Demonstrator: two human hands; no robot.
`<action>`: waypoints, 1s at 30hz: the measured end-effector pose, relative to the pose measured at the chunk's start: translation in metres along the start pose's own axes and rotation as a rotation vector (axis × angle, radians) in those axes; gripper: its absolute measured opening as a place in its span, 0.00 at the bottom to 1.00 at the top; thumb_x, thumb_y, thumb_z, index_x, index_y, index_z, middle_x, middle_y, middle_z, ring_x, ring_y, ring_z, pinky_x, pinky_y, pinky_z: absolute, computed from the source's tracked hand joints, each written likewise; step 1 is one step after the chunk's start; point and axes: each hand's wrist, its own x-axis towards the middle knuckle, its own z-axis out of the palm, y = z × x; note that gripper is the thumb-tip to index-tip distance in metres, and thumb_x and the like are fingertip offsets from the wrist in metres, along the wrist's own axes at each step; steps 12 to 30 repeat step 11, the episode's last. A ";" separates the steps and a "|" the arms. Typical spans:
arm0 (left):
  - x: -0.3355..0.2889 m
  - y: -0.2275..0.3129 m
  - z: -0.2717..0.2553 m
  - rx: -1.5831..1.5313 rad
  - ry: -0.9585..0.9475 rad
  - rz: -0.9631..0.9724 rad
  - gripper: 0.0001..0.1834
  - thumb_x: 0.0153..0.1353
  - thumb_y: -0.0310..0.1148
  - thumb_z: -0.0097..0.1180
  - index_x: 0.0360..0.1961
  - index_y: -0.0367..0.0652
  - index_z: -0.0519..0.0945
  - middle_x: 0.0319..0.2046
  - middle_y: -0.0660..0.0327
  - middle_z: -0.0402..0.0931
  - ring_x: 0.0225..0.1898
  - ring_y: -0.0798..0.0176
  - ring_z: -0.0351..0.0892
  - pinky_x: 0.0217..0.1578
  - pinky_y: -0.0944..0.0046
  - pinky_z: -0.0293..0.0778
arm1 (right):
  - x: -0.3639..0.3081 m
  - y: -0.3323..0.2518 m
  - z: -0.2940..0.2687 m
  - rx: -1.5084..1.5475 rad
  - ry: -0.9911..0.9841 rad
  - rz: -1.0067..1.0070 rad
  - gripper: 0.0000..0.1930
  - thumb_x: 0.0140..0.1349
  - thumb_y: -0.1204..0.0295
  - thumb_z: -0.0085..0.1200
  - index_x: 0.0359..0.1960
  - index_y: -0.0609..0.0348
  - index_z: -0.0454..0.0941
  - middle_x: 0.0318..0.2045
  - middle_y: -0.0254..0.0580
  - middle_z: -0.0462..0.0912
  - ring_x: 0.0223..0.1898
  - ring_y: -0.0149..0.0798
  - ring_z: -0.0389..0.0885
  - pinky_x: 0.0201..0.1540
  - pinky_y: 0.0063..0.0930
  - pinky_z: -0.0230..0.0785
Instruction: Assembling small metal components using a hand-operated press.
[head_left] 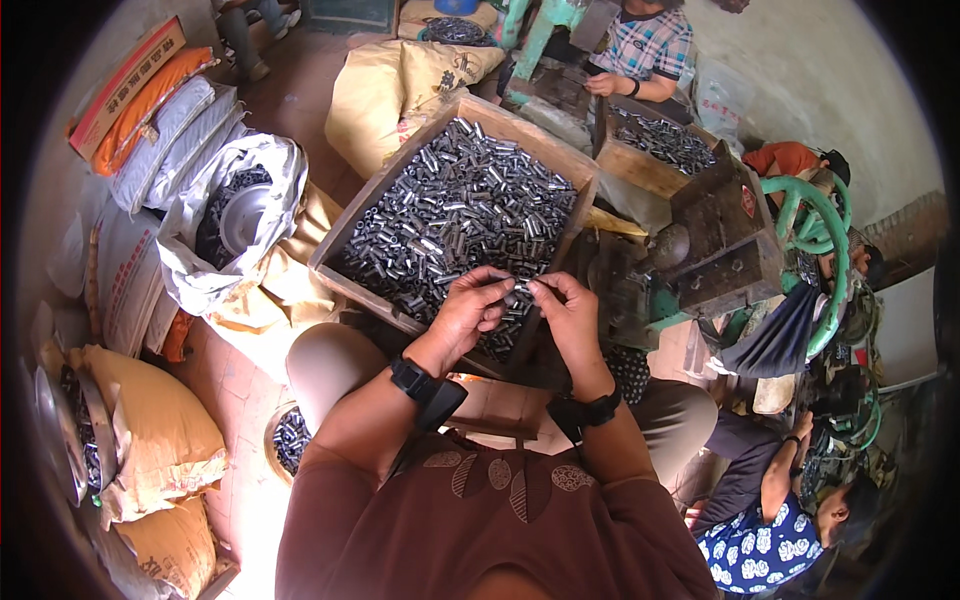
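My two hands meet above the near side of a wooden box (pixel 352 283) heaped with small dark and shiny metal sleeves (pixel 450 200). My left hand (pixel 472 308) is closed, its thumb and forefinger pinching a small metal sleeve (pixel 521 286). From the other side the thumb and fingertips of my right hand (pixel 569 307) close on the same piece. Most of that piece is hidden by the fingers, so its exact shape does not show. Both wrists wear dark bands.
A white sack (pixel 180 245) with a pale bowl stands left, by brown sacks (pixel 165 440). A round container (pixel 272 450) of metal parts sits on the floor. Right are another parts box (pixel 650 175), a machine with a green handwheel (pixel 835 270), and people working.
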 end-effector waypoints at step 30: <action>0.001 -0.004 0.003 0.399 0.015 0.127 0.05 0.56 0.27 0.55 0.34 0.40 0.75 0.19 0.66 0.71 0.10 0.79 0.58 0.08 0.78 0.48 | 0.004 -0.007 -0.012 0.073 -0.216 0.090 0.20 0.57 0.73 0.54 0.52 0.54 0.69 0.19 0.29 0.74 0.20 0.23 0.69 0.23 0.15 0.62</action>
